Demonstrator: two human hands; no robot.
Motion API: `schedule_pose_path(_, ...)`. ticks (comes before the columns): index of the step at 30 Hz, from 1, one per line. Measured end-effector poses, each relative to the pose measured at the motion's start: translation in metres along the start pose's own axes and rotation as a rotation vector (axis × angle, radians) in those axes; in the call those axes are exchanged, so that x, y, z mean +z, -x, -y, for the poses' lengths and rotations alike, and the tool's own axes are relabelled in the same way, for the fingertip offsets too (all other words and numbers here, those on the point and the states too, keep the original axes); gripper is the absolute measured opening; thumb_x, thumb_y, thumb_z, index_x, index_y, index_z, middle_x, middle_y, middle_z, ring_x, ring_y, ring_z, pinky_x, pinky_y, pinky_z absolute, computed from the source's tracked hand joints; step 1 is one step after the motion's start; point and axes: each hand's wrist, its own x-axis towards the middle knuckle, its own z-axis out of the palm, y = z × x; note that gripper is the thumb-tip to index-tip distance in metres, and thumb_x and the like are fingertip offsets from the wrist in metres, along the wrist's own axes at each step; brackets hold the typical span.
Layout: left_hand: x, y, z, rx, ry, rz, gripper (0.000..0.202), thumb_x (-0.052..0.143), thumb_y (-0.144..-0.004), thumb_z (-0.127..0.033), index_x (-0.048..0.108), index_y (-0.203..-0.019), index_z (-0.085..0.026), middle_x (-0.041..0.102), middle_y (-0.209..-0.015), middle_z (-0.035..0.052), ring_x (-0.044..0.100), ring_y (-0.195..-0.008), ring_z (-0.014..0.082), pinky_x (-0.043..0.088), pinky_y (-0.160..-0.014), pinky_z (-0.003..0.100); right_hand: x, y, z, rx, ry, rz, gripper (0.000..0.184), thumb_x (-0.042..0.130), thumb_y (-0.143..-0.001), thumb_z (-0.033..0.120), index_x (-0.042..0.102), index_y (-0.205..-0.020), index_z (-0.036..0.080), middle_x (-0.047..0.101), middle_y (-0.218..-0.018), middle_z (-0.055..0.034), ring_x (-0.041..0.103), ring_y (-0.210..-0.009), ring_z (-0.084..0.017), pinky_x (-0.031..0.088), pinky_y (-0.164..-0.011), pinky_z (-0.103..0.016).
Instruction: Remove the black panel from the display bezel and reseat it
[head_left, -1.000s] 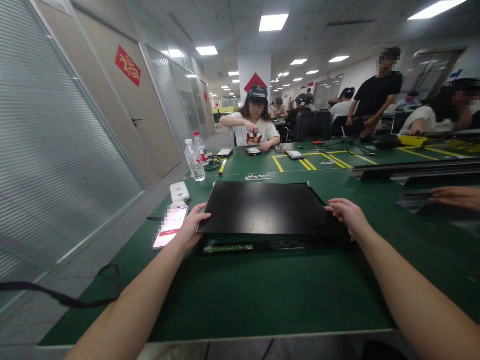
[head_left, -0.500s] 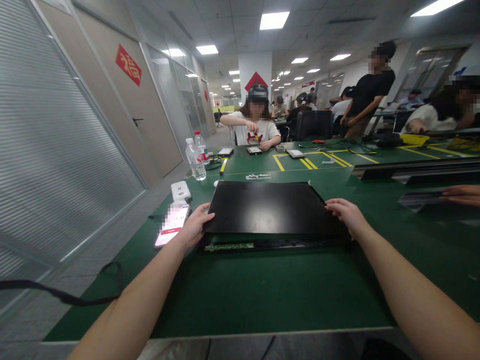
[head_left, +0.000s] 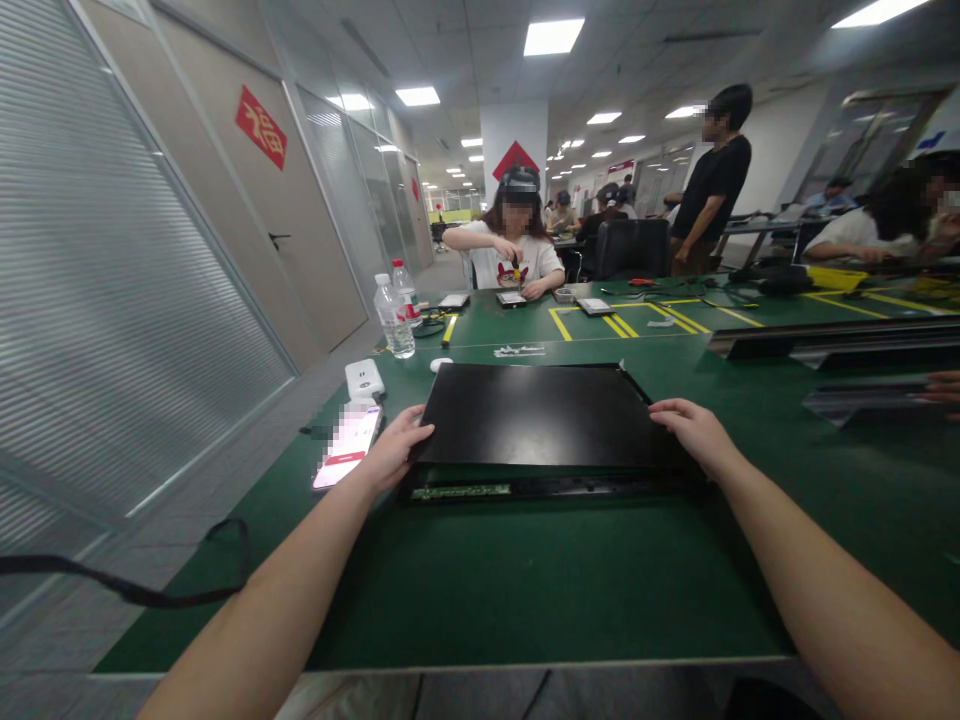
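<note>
Left hand [head_left: 394, 448] grips the black panel [head_left: 536, 415] at its left edge; right hand [head_left: 696, 438] grasps the right edge. Panel lies over a dark frame [head_left: 600, 487] on the table [head_left: 547, 590], green circuit strip [head_left: 461, 491] exposed nearside.

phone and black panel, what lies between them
In the head view, the left hand lies between the phone and the black panel, holding the panel's edge.

Bright ceiling lights [head_left: 553, 37], grey floor [head_left: 300, 430]
</note>
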Motion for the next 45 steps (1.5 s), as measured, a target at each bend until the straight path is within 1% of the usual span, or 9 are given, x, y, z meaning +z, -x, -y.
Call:
schedule_pose_path(3,0.000,0.000,0.000,0.002,-0.003,0.006,0.048,0.081,-0.077,-0.001,0.068,-0.119,-0.018,0.086,-0.105,0.0087,0.084,-0.092,0.0261,0.066,-0.070,0.029,0.001,0.000,-0.002,-0.005,0.033,0.000,0.019,0.076,-0.067,0.036,0.079,-0.083,0.026,0.081,-0.086,-0.0063,0.070,-0.086,-0.026,0.050,-0.076,-0.037)
schedule_pose_path(7,0.001,0.000,0.000,0.003,-0.006,0.008,0.048,0.080,-0.077,-0.001,0.067,-0.120,-0.018,0.086,-0.105,0.0096,0.084,-0.095,0.0273,0.066,-0.074,0.030,0.000,-0.001,-0.005,-0.010,0.067,0.001,0.018,0.077,-0.069,0.036,0.079,-0.085,0.027,0.082,-0.090,-0.0057,0.073,-0.090,-0.027,0.050,-0.077,-0.037)
schedule_pose_path(12,0.001,0.000,0.002,0.006,-0.010,0.000,0.050,0.082,-0.074,-0.001,0.068,-0.120,-0.018,0.086,-0.105,0.0099,0.084,-0.099,0.0293,0.067,-0.083,0.034,0.000,-0.004,-0.007,-0.006,0.097,0.003,0.017,0.077,-0.069,0.034,0.078,-0.085,0.028,0.083,-0.091,-0.0060,0.073,-0.090,-0.027,0.051,-0.078,-0.037)
schedule_pose_path(15,0.002,0.000,0.002,0.011,-0.011,-0.007,0.050,0.082,-0.074,-0.002,0.069,-0.119,-0.018,0.086,-0.106,0.0096,0.083,-0.102,0.0296,0.067,-0.085,0.034,0.001,-0.006,-0.010,-0.006,0.108,0.000,0.018,0.078,-0.069,0.033,0.078,-0.086,0.027,0.082,-0.091,-0.0063,0.073,-0.089,-0.027,0.052,-0.082,-0.039)
schedule_pose_path(20,0.003,-0.001,0.002,0.015,-0.019,-0.015,0.046,0.081,-0.074,-0.002,0.070,-0.115,-0.019,0.085,-0.104,0.0082,0.083,-0.102,0.0295,0.067,-0.084,0.034,0.004,-0.011,-0.016,-0.009,0.110,-0.008,0.019,0.077,-0.070,0.030,0.076,-0.088,0.027,0.083,-0.096,-0.0069,0.075,-0.091,-0.027,0.054,-0.090,-0.041)
schedule_pose_path(27,0.004,-0.002,0.003,0.025,-0.028,-0.022,0.046,0.080,-0.072,-0.002,0.071,-0.114,-0.019,0.085,-0.104,0.0087,0.082,-0.103,0.0304,0.066,-0.086,0.035,0.005,-0.015,-0.022,-0.023,0.129,-0.019,0.019,0.079,-0.069,0.028,0.076,-0.088,0.027,0.082,-0.093,-0.0066,0.075,-0.091,-0.027,0.055,-0.092,-0.042)
schedule_pose_path(35,0.005,-0.002,0.002,0.022,-0.036,-0.027,0.042,0.077,-0.076,0.001,0.072,-0.113,-0.019,0.085,-0.100,0.0070,0.083,-0.099,0.0283,0.067,-0.086,0.034,0.006,-0.015,-0.024,-0.045,0.158,-0.029,0.027,0.082,-0.068,0.028,0.078,-0.094,0.028,0.082,-0.093,-0.0068,0.076,-0.092,-0.028,0.058,-0.085,-0.040)
schedule_pose_path(41,0.003,-0.008,0.007,0.027,-0.036,-0.048,0.044,0.076,-0.076,0.001,0.072,-0.114,-0.018,0.085,-0.096,0.0074,0.084,-0.095,0.0285,0.068,-0.085,0.035,0.005,-0.012,-0.018,-0.033,0.215,-0.021,0.019,0.078,-0.071,0.027,0.077,-0.090,0.026,0.083,-0.097,-0.0075,0.076,-0.095,-0.029,0.055,-0.093,-0.043)
schedule_pose_path(45,0.002,-0.011,0.009,0.042,-0.041,-0.074,0.044,0.078,-0.074,0.000,0.072,-0.113,-0.018,0.085,-0.094,0.0073,0.084,-0.093,0.0287,0.068,-0.082,0.035,0.003,-0.010,-0.015,-0.034,0.241,-0.018,0.016,0.078,-0.070,0.026,0.077,-0.086,0.027,0.083,-0.096,-0.0070,0.075,-0.096,-0.029,0.055,-0.094,-0.043)
